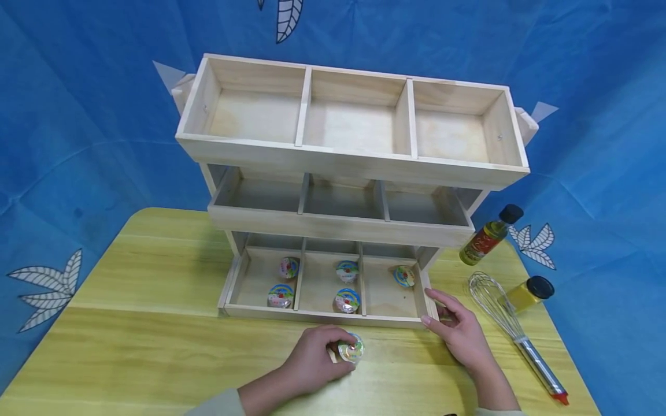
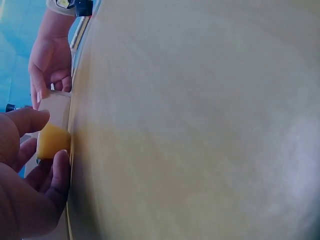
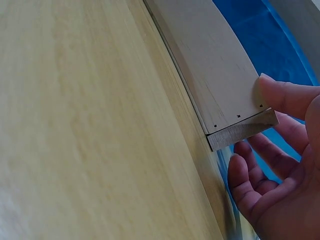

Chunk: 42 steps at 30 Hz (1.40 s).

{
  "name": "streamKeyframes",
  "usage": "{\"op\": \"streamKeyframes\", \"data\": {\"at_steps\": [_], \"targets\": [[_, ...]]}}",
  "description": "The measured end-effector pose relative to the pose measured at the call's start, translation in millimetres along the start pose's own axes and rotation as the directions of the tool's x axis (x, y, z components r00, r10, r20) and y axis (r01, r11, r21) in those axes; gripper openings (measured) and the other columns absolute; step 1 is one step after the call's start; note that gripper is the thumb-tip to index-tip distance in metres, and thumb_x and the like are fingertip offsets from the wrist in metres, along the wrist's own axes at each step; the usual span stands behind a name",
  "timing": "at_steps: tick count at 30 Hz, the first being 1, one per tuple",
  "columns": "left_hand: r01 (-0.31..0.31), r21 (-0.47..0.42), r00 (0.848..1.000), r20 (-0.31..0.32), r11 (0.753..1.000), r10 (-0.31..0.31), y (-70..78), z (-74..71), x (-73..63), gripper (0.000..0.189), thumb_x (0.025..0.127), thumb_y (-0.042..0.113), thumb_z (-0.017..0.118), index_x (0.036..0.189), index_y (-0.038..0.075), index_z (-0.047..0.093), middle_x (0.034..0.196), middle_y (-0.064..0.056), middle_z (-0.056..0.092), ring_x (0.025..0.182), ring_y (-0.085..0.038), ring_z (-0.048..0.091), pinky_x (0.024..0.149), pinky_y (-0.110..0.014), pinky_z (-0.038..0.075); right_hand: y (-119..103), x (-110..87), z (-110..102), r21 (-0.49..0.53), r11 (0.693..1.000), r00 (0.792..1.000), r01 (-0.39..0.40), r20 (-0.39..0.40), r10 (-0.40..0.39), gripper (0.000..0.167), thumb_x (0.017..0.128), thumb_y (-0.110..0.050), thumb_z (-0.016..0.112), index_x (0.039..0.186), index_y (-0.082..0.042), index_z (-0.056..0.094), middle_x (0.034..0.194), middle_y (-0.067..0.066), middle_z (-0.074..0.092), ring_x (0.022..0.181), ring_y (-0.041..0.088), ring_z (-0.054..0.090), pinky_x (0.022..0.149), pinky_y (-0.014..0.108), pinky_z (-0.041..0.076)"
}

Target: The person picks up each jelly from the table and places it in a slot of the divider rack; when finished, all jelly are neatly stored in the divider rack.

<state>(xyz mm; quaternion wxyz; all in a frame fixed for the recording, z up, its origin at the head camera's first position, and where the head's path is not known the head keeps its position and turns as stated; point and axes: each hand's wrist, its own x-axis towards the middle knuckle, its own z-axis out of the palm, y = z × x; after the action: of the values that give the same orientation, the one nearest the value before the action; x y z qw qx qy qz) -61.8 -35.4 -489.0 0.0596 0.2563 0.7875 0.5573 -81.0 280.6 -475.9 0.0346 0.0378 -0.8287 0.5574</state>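
Note:
My left hand point(image 1: 309, 363) pinches a small jelly cup point(image 1: 352, 349) between thumb and fingers, just in front of the three-tier wooden rack point(image 1: 333, 153). In the left wrist view the jelly cup point(image 2: 53, 142) shows a yellow body. With my right hand point(image 1: 465, 336) I grip the front right corner of the bottom tier; in the right wrist view my thumb lies on the front board point(image 3: 210, 75) and fingers are round the end. Two jelly cups point(image 1: 281, 296) lie in the bottom-left compartment, two jelly cups point(image 1: 347, 300) in the middle, and one jelly cup point(image 1: 404, 276) in the right.
To the rack's right stand a dark-capped oil bottle point(image 1: 484, 241) and a yellow jar point(image 1: 522, 296) with a black lid. A wire whisk point(image 1: 520, 332) lies beside my right hand. The wooden table point(image 1: 130, 346) meets a blue cloth backdrop point(image 1: 93, 115).

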Motion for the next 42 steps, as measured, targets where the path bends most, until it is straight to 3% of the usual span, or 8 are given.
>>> {"op": "streamKeyframes", "data": {"at_steps": [9, 17, 20, 24, 30, 34, 42], "targets": [[0.018, -0.004, 0.999, 0.038, 1.0, -0.018, 8.8, 3.0, 2.8, 0.033, 0.067, -0.004, 0.077, 0.097, 0.009, 0.074, 0.087, 0.009, 0.065, 0.062, -0.003, 0.054, 0.054, -0.019, 0.05, 1.3, -2.7, -2.9, -0.055, 0.998, 1.0, 0.003, -0.003, -0.003, 0.051, 0.089, -0.006, 0.076, 0.137, -0.003, 0.059, 0.14, 0.014, 0.053, 0.1, 0.018, 0.06, 0.079, 0.023, 0.053], [0.033, -0.015, 0.99, 0.138, 0.999, -0.031, 26.5, -3.3, 16.2, 0.036, 0.071, 0.001, 0.084, 0.104, 0.013, 0.073, 0.088, 0.012, 0.062, 0.064, -0.002, 0.054, 0.057, -0.019, 0.052, -0.7, -2.1, -3.9, -0.092, 0.996, 1.0, -0.002, 0.002, 0.002, 0.051, 0.089, -0.009, 0.076, 0.137, -0.006, 0.059, 0.14, 0.012, 0.054, 0.103, 0.02, 0.059, 0.08, 0.023, 0.053], [0.038, -0.031, 0.986, 0.164, 0.999, -0.033, 35.2, -7.4, 28.2, 0.039, 0.073, 0.002, 0.084, 0.109, 0.012, 0.072, 0.09, 0.01, 0.063, 0.065, -0.003, 0.058, 0.064, -0.019, 0.053, -1.0, -1.4, -4.1, -0.096, 0.995, 1.0, -0.007, 0.0, 0.007, 0.051, 0.089, -0.009, 0.076, 0.137, -0.006, 0.06, 0.14, 0.012, 0.054, 0.101, 0.02, 0.058, 0.08, 0.024, 0.053], [0.003, -0.025, 0.989, 0.146, 1.0, 0.0, 45.3, -10.2, 51.2, 0.043, 0.073, 0.001, 0.085, 0.112, 0.007, 0.07, 0.09, 0.005, 0.066, 0.067, -0.006, 0.061, 0.066, -0.021, 0.054, -0.6, -0.9, -4.3, -0.098, 0.995, 1.0, -0.012, -0.002, 0.012, 0.051, 0.089, -0.008, 0.076, 0.137, -0.006, 0.06, 0.14, 0.012, 0.054, 0.1, 0.019, 0.058, 0.08, 0.024, 0.053], [0.005, -0.034, 0.992, 0.126, 0.999, -0.001, 53.3, -7.8, 87.1, 0.045, 0.073, -0.002, 0.084, 0.115, 0.004, 0.069, 0.092, 0.002, 0.066, 0.072, -0.009, 0.062, 0.065, -0.022, 0.056, -0.9, -0.6, -4.0, -0.079, 0.997, 1.0, -0.013, 0.006, 0.013, 0.051, 0.09, -0.008, 0.076, 0.138, -0.005, 0.059, 0.141, 0.012, 0.053, 0.105, 0.022, 0.06, 0.082, 0.024, 0.053], [-0.001, 0.006, 0.993, 0.117, 1.0, 0.0, 50.1, 0.9, 108.9, 0.045, 0.072, 0.0, 0.084, 0.115, 0.003, 0.069, 0.088, 0.003, 0.067, 0.071, -0.007, 0.063, 0.063, -0.02, 0.055, -1.4, -0.6, -3.8, -0.066, 0.998, 1.0, -0.023, 0.009, 0.023, 0.051, 0.09, -0.01, 0.075, 0.138, -0.005, 0.059, 0.141, 0.012, 0.053, 0.106, 0.024, 0.06, 0.082, 0.024, 0.052], [0.046, 0.141, 0.989, 0.133, 0.989, -0.065, 40.5, 21.3, 141.9, 0.048, 0.074, 0.006, 0.084, 0.119, 0.001, 0.067, 0.093, 0.005, 0.066, 0.076, -0.003, 0.058, 0.066, -0.017, 0.051, 0.7, 0.2, -4.0, -0.048, 0.999, 1.0, 0.0, 0.02, 0.001, 0.051, 0.09, -0.008, 0.075, 0.139, -0.004, 0.058, 0.142, 0.014, 0.051, 0.108, 0.027, 0.059, 0.084, 0.023, 0.052]]}}
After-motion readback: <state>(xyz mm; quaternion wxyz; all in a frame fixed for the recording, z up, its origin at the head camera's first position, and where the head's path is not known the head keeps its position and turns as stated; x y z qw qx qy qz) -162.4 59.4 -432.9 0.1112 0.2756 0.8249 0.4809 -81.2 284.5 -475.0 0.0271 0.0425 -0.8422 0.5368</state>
